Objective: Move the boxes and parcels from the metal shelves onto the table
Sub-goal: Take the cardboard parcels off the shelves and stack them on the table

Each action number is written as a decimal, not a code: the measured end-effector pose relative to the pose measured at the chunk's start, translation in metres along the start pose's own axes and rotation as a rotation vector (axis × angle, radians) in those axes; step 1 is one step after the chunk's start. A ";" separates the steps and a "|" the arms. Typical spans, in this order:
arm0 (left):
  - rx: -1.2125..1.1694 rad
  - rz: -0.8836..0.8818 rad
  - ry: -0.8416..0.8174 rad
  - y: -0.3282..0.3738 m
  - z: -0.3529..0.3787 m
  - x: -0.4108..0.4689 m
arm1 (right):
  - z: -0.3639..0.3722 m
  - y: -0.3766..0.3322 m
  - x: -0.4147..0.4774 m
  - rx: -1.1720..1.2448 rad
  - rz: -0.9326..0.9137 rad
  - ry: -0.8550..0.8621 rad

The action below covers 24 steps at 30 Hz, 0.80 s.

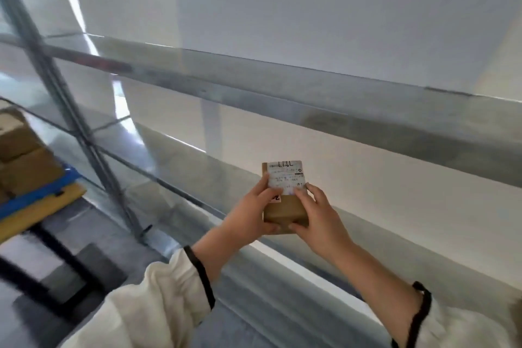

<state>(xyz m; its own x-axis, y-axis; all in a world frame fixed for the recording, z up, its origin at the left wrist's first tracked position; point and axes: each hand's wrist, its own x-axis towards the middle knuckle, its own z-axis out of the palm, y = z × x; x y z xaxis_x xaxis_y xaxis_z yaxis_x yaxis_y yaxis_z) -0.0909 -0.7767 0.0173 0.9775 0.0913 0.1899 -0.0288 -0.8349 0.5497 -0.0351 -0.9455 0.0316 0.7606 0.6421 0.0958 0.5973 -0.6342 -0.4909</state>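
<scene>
Both hands, left and right, grip a small box, its blurred label unreadable.

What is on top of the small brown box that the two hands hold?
A white label covers the far part of the top of the brown box. Fingers of the left hand and right hand overlap its near edge, hiding that part. The print is unreadable.
</scene>
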 end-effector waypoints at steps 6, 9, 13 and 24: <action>0.109 -0.266 0.105 -0.133 -0.124 -0.102 | 0.101 -0.172 0.062 0.083 -0.237 -0.125; 0.150 -0.403 0.156 -0.184 -0.178 -0.158 | 0.146 -0.253 0.082 0.092 -0.363 -0.191; 0.190 -0.554 0.258 -0.241 -0.234 -0.228 | 0.201 -0.349 0.100 0.074 -0.533 -0.265; 0.194 -0.917 0.588 -0.375 -0.338 -0.361 | 0.336 -0.555 0.154 0.102 -0.894 -0.464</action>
<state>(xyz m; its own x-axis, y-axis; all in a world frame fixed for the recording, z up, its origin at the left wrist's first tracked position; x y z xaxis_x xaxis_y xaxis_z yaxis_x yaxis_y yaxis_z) -0.5033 -0.3127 0.0178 0.3581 0.9196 0.1614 0.7393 -0.3849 0.5525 -0.3352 -0.3498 0.0283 -0.1417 0.9814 0.1293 0.8584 0.1869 -0.4777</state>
